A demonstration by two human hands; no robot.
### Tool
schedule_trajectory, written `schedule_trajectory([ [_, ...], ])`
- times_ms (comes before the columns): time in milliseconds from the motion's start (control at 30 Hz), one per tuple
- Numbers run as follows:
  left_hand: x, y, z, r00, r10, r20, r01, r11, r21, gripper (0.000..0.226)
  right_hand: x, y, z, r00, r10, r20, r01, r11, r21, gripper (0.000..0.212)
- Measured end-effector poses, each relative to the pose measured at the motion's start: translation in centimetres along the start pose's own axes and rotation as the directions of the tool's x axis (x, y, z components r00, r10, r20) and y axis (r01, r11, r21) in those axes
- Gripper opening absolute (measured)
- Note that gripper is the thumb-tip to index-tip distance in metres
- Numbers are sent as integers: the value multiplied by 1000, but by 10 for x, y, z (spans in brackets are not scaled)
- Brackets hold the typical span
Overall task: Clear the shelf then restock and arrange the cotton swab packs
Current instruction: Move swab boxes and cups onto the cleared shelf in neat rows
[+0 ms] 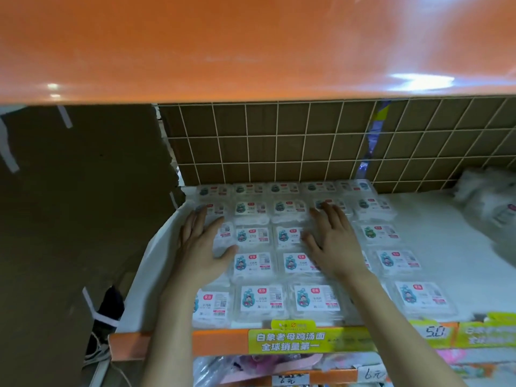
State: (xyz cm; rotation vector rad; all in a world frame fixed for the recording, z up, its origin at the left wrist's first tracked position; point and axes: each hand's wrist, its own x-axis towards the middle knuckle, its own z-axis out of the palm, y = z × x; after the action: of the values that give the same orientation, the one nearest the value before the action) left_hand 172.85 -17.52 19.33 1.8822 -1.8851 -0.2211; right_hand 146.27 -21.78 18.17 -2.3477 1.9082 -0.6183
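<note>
Here, left hand [199,244] and right hand [332,238] flat on cotton swab packs [262,298], labels blurred

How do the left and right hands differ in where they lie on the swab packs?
The left hand lies over the leftmost column at the shelf's edge; the right hand lies over the fourth column, farther in. Left thumb points right, right thumb left. Both rest flat, fingers straight, on the cotton swab packs.

The single head-worn camera is looking forward and down, at close range, onto the shelf [435,247]; the orange board [251,46] above is filling the upper frame.
</note>
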Motion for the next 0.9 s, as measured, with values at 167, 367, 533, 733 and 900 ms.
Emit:
schedule_trajectory([
  [167,6,0,-1,1000,-8,11,8,1000,-13,92,0,1,0,1000,-8,6,8,1000,-5,64],
  [367,9,9,-9,999,-14,37,10,992,123,98,-1,0,-2,1000,-10,11,10,1000,3,66],
  [533,6,42,-8,999,41,-5,-40,994,99,85,-1,-1,-11,997,-32,75,29,999,44,64],
  [733,3,107,23,998,66,11,-67,995,68,55,-6,25,-49,993,-116,-10,116,983,142,58],
  [900,-6,185,64,994,79,69,-82,996,36,55,-43,96,-87,989,-100,-111,111,989,100,51],
])
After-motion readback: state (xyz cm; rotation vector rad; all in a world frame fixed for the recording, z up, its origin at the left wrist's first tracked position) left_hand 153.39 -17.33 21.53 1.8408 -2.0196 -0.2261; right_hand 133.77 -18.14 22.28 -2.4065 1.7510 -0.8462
